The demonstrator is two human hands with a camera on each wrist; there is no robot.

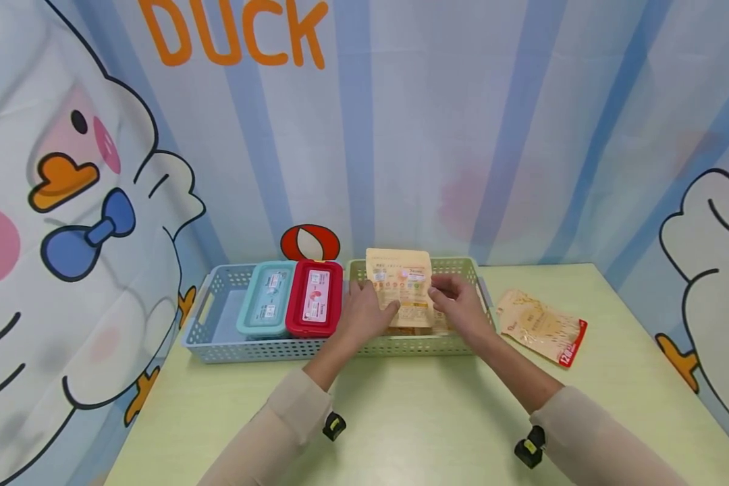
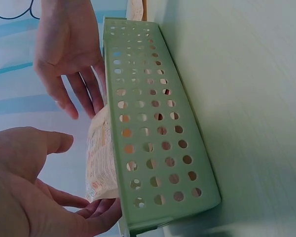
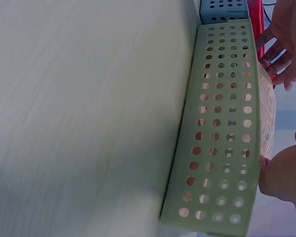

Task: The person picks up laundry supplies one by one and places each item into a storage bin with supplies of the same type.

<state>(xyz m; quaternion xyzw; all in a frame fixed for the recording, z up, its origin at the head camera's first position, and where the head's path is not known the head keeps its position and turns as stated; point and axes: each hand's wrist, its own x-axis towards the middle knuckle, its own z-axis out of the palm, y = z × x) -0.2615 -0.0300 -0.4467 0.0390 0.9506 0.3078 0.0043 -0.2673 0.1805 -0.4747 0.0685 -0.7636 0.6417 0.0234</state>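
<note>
A beige printed pouch (image 1: pixel 401 287) stands tilted back in the green perforated basket (image 1: pixel 419 347), its upper part above the rim. At its left edge is my left hand (image 1: pixel 363 314), with the thumb held apart from the fingers; the left wrist view shows the fingertips (image 2: pixel 101 210) right at the pouch's end, inside the rim. My right hand (image 1: pixel 464 310) is at the pouch's right edge, its fingers extended and loose in the left wrist view. Further packaging lies low in the basket, partly hidden by the pouch and hands.
Left of the green basket stands a blue perforated basket (image 1: pixel 219 347), holding a teal-lidded box (image 1: pixel 268 300) and a red-lidded box (image 1: pixel 314 300). Another beige pouch with a red corner (image 1: pixel 541 327) lies on the table (image 1: pixel 401 432) at right. A duck-print curtain (image 1: pixel 425 135) hangs behind.
</note>
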